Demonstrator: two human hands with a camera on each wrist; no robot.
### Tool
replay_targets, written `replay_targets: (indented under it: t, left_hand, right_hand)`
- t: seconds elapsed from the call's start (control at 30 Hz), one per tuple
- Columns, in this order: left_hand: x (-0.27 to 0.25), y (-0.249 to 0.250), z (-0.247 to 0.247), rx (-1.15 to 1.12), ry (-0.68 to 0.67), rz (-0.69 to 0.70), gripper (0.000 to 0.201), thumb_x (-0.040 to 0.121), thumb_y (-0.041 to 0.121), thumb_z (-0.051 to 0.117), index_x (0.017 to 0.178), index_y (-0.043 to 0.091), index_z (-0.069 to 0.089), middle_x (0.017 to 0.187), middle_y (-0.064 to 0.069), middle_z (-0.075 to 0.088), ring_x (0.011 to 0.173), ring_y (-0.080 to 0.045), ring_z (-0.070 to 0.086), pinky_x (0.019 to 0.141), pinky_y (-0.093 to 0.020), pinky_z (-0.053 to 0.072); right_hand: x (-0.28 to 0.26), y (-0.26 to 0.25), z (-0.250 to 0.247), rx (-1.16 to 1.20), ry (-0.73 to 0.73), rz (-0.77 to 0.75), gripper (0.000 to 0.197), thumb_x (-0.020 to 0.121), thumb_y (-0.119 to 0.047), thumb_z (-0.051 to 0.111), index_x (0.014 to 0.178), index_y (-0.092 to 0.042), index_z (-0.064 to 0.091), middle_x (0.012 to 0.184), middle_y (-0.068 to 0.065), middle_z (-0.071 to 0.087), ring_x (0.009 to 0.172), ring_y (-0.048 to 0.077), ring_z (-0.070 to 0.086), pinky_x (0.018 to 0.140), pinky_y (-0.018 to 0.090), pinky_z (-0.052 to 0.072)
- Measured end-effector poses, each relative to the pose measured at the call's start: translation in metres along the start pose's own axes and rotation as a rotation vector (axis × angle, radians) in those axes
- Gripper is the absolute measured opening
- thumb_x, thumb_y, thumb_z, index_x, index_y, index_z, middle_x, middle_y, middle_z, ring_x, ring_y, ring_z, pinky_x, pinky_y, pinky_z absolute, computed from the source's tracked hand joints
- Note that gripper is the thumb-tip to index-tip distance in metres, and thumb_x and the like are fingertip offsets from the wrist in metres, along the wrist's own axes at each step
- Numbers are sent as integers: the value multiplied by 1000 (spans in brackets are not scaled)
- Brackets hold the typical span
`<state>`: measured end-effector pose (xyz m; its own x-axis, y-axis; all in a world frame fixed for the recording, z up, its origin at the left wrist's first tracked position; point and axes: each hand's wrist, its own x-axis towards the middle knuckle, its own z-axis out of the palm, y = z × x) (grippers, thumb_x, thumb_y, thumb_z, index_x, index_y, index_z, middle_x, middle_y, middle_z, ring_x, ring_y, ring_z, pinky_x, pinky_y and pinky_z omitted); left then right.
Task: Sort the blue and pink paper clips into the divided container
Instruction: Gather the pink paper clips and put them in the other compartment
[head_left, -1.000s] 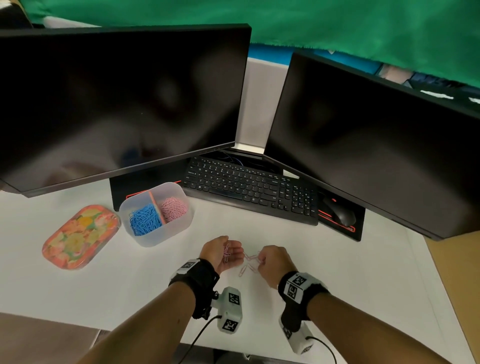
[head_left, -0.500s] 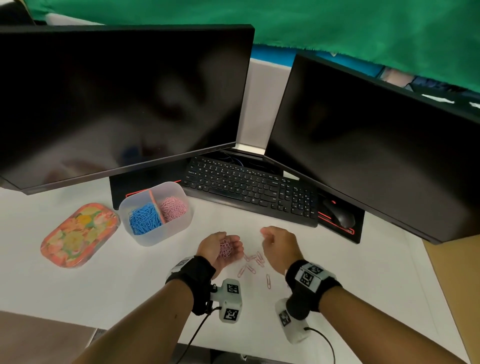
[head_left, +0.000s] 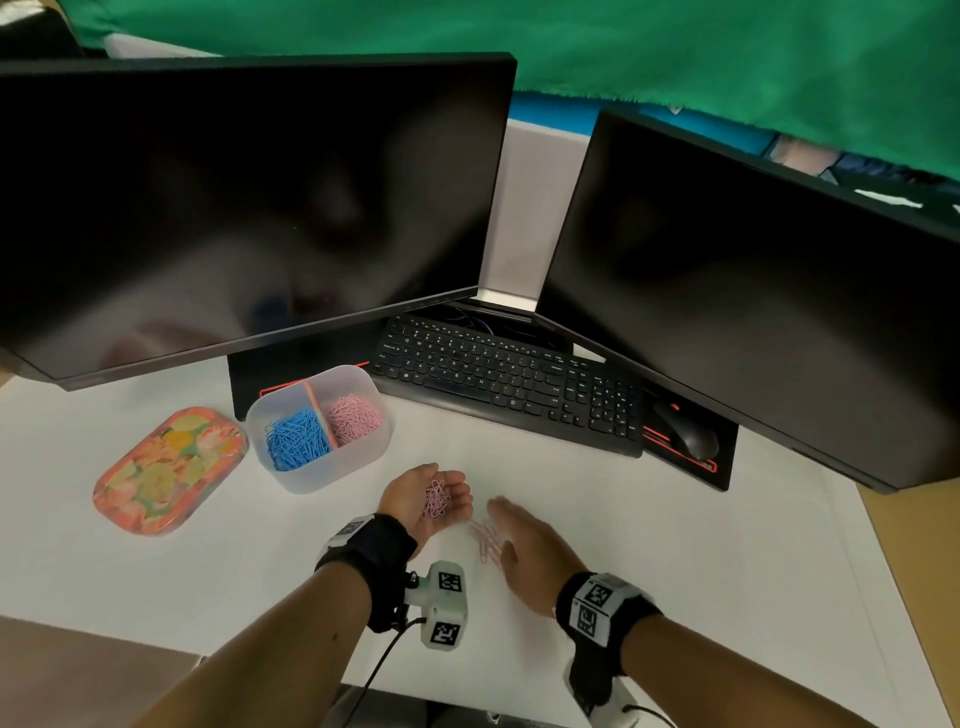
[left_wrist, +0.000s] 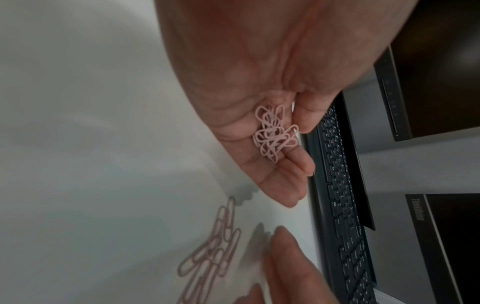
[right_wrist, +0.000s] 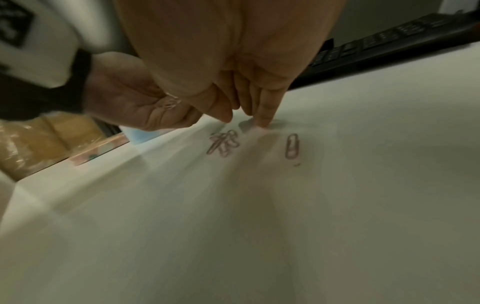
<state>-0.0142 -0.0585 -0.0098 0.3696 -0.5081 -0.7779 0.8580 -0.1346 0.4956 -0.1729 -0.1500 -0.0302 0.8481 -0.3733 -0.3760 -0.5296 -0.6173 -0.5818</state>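
Note:
My left hand (head_left: 452, 493) lies palm up on the white desk, and a small bunch of pink paper clips (head_left: 435, 501) (left_wrist: 274, 133) rests in its cupped palm, the fingers only loosely bent. Just right of it my right hand (head_left: 501, 525) (right_wrist: 244, 111) is flat, its straight fingertips (right_wrist: 262, 121) touching the desk beside several loose pink clips (head_left: 485, 540) (right_wrist: 224, 144). One more pink clip (right_wrist: 292, 146) lies apart. The translucent divided container (head_left: 311, 475) stands up and left, with blue clips (head_left: 296, 439) in its left half and pink clips (head_left: 356, 418) in its right.
A floral oval lid (head_left: 169, 470) lies left of the container. A black keyboard (head_left: 509, 384) and mouse (head_left: 685, 431) sit behind the hands, under two dark monitors (head_left: 249, 208) (head_left: 753, 291). The desk's front edge runs close under my forearms.
My right hand has uncurled from a fist and come down flat beside the loose clips. My left palm has turned up more, and the pink bunch in it is larger.

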Motion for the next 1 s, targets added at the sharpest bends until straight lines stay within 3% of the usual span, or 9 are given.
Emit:
replay_targets:
  t: [0.07, 0.23, 0.43, 0.53, 0.6, 0.77, 0.87, 1.0]
  left_hand:
    - [1, 0, -1, 7, 5, 8, 40, 102, 20, 34, 91, -7, 61, 80, -20, 60, 73, -30, 59, 79, -43, 53]
    - [3, 0, -4, 32, 20, 1, 41, 102, 22, 34, 94, -7, 61, 82, -20, 61, 74, -30, 60, 78, -42, 55]
    - [1, -1, -3, 36, 10, 1, 41, 102, 23, 34, 92, -6, 60, 80, -19, 59, 72, -30, 58, 79, -43, 52]
    - [3, -2, -5, 35, 15, -2, 41, 102, 23, 34, 92, -6, 60, 79, -19, 59, 72, -30, 57, 81, -43, 52]
    - [2, -2, -4, 38, 8, -4, 41, 102, 22, 34, 89, -6, 60, 78, -19, 58, 71, -29, 57, 82, -43, 51]
    - [1, -3, 0, 67, 1, -5, 42, 102, 22, 33, 85, -5, 61, 75, -17, 59, 69, -29, 57, 82, -42, 51]
    - [2, -4, 0, 71, 2, -9, 42, 102, 23, 34, 85, -4, 61, 74, -17, 60, 69, -29, 57, 82, -43, 51]
    - [3, -5, 1, 76, 3, -11, 43, 102, 23, 33, 85, -4, 61, 74, -17, 59, 68, -29, 57, 80, -43, 51]
  right_hand:
    - [4, 0, -7, -74, 47, 34, 62, 95, -18, 46, 150, -20, 18, 159, -2, 15, 146, 14, 17, 117, 24, 16]
    - [6, -14, -2, -321, -48, -142, 62, 91, -38, 54, 145, -16, 32, 156, 2, 25, 143, 21, 22, 115, 37, 28]
    - [9, -10, 15, -350, 59, -244, 34, 92, -14, 49, 125, -8, 57, 121, 7, 55, 113, 26, 49, 87, 38, 52]
    - [9, 3, 16, -319, 76, -300, 25, 87, -3, 55, 108, -8, 68, 101, 7, 61, 95, 27, 56, 72, 38, 56]
    - [6, 5, 10, -317, 66, -284, 22, 88, -6, 54, 105, -9, 67, 104, 7, 58, 96, 26, 54, 75, 39, 55]
    - [-8, 3, 4, -280, 84, -111, 35, 90, -23, 54, 124, -15, 51, 124, 1, 46, 111, 19, 46, 87, 30, 48]
    - [-8, -1, 10, -229, 86, -49, 30, 93, -20, 50, 122, -14, 54, 119, 3, 49, 109, 19, 49, 88, 29, 46]
    - [-3, -5, 14, -228, 63, -3, 19, 94, -13, 45, 105, -10, 60, 106, 8, 55, 101, 25, 53, 80, 30, 43]
